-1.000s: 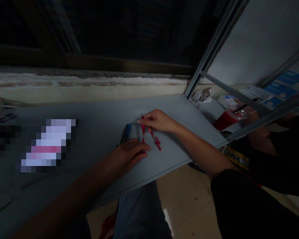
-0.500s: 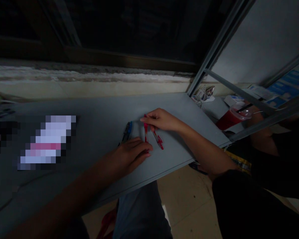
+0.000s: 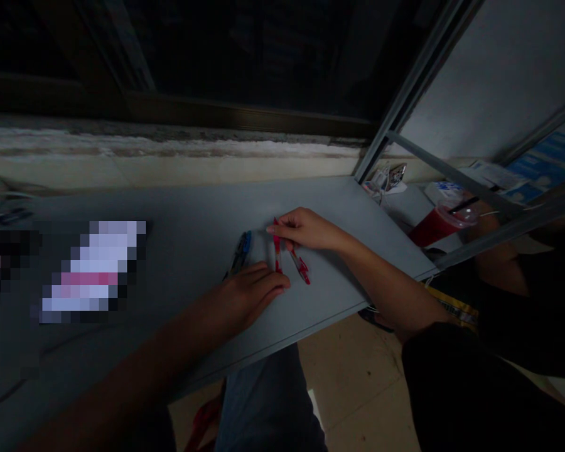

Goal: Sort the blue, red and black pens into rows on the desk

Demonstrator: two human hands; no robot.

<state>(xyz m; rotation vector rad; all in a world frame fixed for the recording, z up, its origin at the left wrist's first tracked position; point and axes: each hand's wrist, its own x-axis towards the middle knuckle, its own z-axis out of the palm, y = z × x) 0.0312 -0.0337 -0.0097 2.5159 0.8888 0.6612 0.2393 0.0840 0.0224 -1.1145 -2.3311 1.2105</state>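
One long grey tabletop [image 3: 202, 213] filled our view, its near edge running just below the hands, with open board stretching left toward a blurred bundle [image 3: 94, 270]. Our left hand [image 3: 247, 295] lay nearly flat, fingers together, gripping nothing, its fingertips just beside a red pen [image 3: 277, 254], apparently there to steady it. Our right hand [image 3: 306, 229] curled over that pen's top end, fingers barely parted; whether it actually had hold, we couldn't tell. A second red pen [image 3: 300, 267] lay just right of it, a blue pen [image 3: 240, 252] farther left, near the left hand's fingers.
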